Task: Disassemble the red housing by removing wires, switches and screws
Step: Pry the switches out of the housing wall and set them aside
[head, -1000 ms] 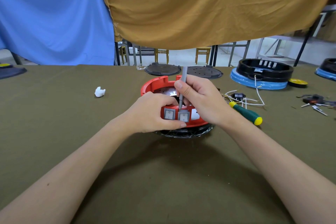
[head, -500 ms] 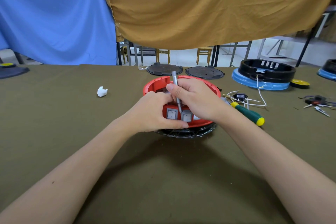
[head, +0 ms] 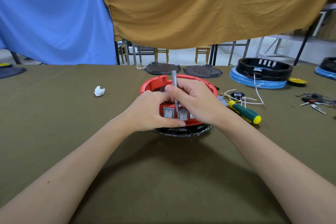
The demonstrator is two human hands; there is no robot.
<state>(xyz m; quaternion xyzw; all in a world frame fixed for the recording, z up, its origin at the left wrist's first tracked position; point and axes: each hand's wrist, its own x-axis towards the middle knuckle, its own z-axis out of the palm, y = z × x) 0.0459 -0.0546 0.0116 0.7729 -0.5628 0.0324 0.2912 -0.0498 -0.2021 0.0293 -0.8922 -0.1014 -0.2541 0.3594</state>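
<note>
At mid-table the red housing is gripped by the left hand while a slim grey tool, pinched in the right hand, is worked behind the two switches, which apparently need steady prying next.

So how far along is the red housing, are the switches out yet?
Not yet. Done: loose white wires and a small black part already lie on the table. In hand: the right hand holds a thin grey tool down between the two grey switches, while the left hand grips the red housing. Left: both switches; screws can't be seen.
</note>
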